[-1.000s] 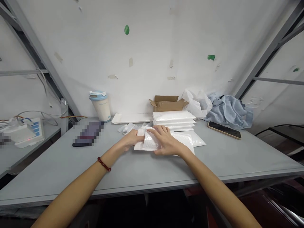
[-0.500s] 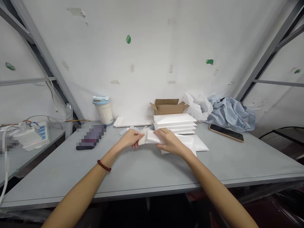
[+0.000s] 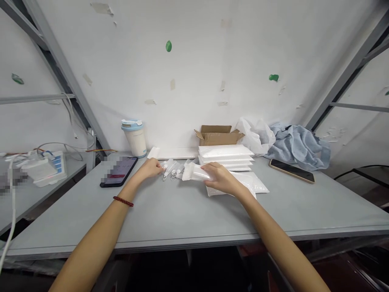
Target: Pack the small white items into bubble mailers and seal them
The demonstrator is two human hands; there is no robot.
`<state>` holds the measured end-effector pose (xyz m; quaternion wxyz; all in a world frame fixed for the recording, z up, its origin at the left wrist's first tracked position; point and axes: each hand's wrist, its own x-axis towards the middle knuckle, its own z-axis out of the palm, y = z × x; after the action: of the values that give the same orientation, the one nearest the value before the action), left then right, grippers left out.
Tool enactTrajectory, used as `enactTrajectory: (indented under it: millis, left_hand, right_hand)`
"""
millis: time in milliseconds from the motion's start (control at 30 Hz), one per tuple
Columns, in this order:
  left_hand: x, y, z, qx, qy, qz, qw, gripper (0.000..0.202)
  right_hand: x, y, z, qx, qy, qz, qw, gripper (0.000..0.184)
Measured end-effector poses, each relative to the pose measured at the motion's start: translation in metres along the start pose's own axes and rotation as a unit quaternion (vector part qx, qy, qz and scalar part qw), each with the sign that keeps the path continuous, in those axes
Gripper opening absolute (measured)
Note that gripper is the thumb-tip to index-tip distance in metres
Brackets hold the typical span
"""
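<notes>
My right hand (image 3: 223, 179) is wrapped around a white padded mailer (image 3: 194, 172), its end pointing left. My left hand (image 3: 151, 168) lies to the left of it, fingers closed at the edge of a small pile of clear-bagged white cables (image 3: 174, 172). Whatever its fingertips may hold is hidden. Beneath and beside my right hand lie flat white padded mailers (image 3: 257, 184). Behind them rises a neat stack of similar mailers (image 3: 226, 152).
An open cardboard box (image 3: 220, 139), a white plastic bag (image 3: 255, 136) and a blue cloth (image 3: 300, 146) line the back. A phone (image 3: 291, 171) lies at right. On the left are another phone (image 3: 123, 172) and a lidded cup (image 3: 135, 140).
My left hand has let go of the mailer's end and moved left to the bagged cables, which now show more. My right hand still grips the mailer.
</notes>
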<state>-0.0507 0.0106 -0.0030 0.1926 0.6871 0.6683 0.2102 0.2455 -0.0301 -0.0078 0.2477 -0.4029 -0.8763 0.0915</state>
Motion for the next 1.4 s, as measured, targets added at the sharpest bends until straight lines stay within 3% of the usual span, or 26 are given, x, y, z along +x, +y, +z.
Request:
enactTrajectory:
  millis: [100,200,400,500,700,833,967,1067,1133,1200,1267,1367,1400]
  left_hand:
    - [-0.001,0.004,-0.004,0.012,0.063,0.010,0.998,0.022]
    - [-0.005,0.012,-0.011,-0.041,0.105,0.028,0.993,0.020]
    - [-0.023,0.030,-0.021,-0.218,-0.010,0.090,0.972,0.028]
    - [-0.029,0.035,-0.024,-0.221,-0.038,0.098,0.970,0.027]
    - [-0.032,0.036,-0.026,-0.177,-0.151,0.132,0.964,0.028]
    - [-0.030,0.041,-0.011,-0.181,-0.144,0.134,0.964,0.027]
    - [-0.030,0.049,0.021,-0.214,-0.115,0.118,0.963,0.027]
    - [-0.032,0.055,0.039,-0.233,-0.157,0.128,0.951,0.028]
    - [-0.033,0.057,0.041,-0.235,-0.165,0.138,0.948,0.031]
    - [-0.031,0.056,0.034,-0.240,-0.114,0.117,0.957,0.034]
    - [-0.025,0.048,0.022,-0.232,-0.021,0.075,0.970,0.034]
    - [-0.011,0.030,0.004,-0.135,0.130,0.030,0.982,0.025]
    - [-0.007,0.023,0.001,-0.102,0.150,0.020,0.983,0.023]
  right_hand:
    - [0.000,0.000,0.000,0.003,-0.005,0.005,1.000,0.046]
    - [0.001,-0.001,0.000,0.012,-0.010,0.010,1.000,0.045]
    - [0.001,0.001,0.000,0.020,-0.007,0.024,0.999,0.045]
    - [0.001,0.003,0.000,0.023,-0.007,0.027,0.999,0.044]
    - [0.001,0.004,0.001,0.035,-0.004,0.019,0.999,0.045]
    - [0.001,0.002,0.001,0.041,-0.006,0.018,0.999,0.046]
    - [0.002,-0.001,0.003,0.048,-0.003,0.008,0.999,0.046]
    - [0.002,-0.002,0.005,0.046,-0.003,-0.001,0.999,0.047]
    - [0.002,-0.003,0.004,0.045,-0.001,-0.006,0.999,0.046]
    - [0.002,-0.003,0.003,0.050,0.005,-0.004,0.999,0.045]
    - [0.002,-0.002,0.001,0.057,0.018,0.005,0.998,0.044]
    - [0.002,0.000,0.000,0.062,0.036,0.021,0.997,0.043]
    - [0.002,0.001,0.000,0.061,0.040,0.023,0.997,0.043]
